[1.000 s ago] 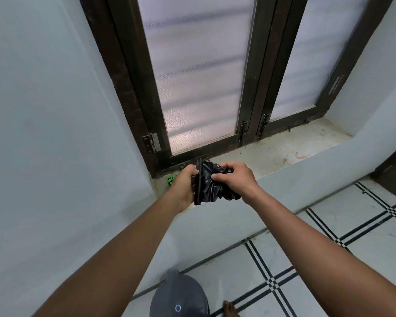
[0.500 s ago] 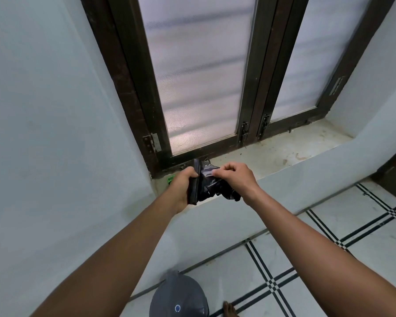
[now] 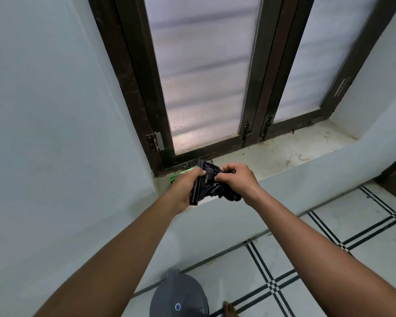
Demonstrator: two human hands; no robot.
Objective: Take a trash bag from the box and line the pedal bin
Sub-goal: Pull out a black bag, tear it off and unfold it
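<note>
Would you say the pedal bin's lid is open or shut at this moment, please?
Shut. The grey domed lid covers the pedal bin fully; no opening shows, and no black bag lines it.

Two hands meet above the window sill [image 3: 284, 156]: the left hand [image 3: 185, 188] and the right hand [image 3: 238, 181]. Between them is one black trash bag [image 3: 212, 186]. One green box [image 3: 177, 176] lies on the sill. One grey pedal bin [image 3: 178, 296] stands on the floor below the sill. Two frosted window panes [image 3: 204, 72] rise above the sill.

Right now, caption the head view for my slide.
Both hands work a crumpled black plastic trash bag over the windowsill.
</note>
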